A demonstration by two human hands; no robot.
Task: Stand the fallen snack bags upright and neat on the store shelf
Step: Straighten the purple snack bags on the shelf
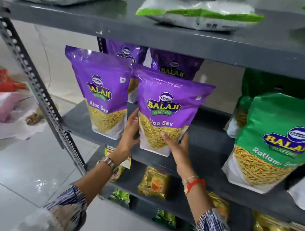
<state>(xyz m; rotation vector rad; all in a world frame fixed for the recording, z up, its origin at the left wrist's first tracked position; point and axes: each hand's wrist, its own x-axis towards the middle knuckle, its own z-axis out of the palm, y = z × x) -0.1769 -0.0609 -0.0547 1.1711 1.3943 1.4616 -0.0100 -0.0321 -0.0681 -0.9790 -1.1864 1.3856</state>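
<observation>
Hands, left [129, 131] and right [177, 147], clasp upright purple "Balaji Wafers Aloo Sev" bag [165, 109] on shelf [205, 160].

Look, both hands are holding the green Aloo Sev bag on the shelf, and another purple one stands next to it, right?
Not quite. The Aloo Sev bag between the left hand and right hand is purple, not green, as the head view shows. The green bag further right reads Ratlami. The rest holds: another purple bag stands beside it on the shelf.
</observation>
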